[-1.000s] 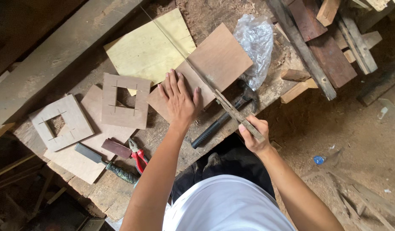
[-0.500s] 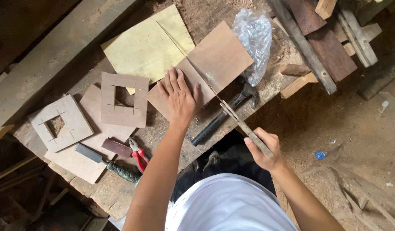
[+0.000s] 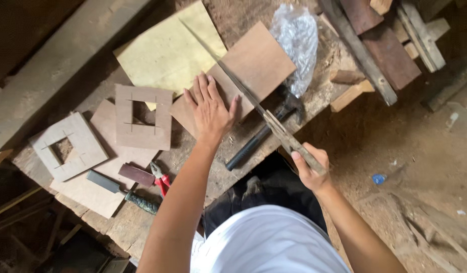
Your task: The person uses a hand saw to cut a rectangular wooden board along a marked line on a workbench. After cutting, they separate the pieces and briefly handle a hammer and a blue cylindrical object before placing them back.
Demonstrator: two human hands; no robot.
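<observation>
My left hand (image 3: pixel 209 108) lies flat, fingers spread, on a brown square board (image 3: pixel 253 65) on the workbench (image 3: pixel 112 222). My right hand (image 3: pixel 310 167) grips the wooden handle of a handsaw (image 3: pixel 253 103). Its thin blade crosses the board diagonally, running up to the left past my left thumb. A black hammer (image 3: pixel 266 130) lies under the saw near the bench edge.
A yellow sheet (image 3: pixel 165 53) lies behind the board. Two square wooden frames with cut-out centres (image 3: pixel 142 119) (image 3: pixel 66 146), flat boards, red-handled pliers (image 3: pixel 160 179) and a chisel (image 3: pixel 119 189) sit to the left. A clear plastic bag (image 3: pixel 296 38) and scrap timber (image 3: pixel 380 50) lie on the right.
My right hand has pulled the saw back toward me, down and to the right. My left hand stays pressed on the board.
</observation>
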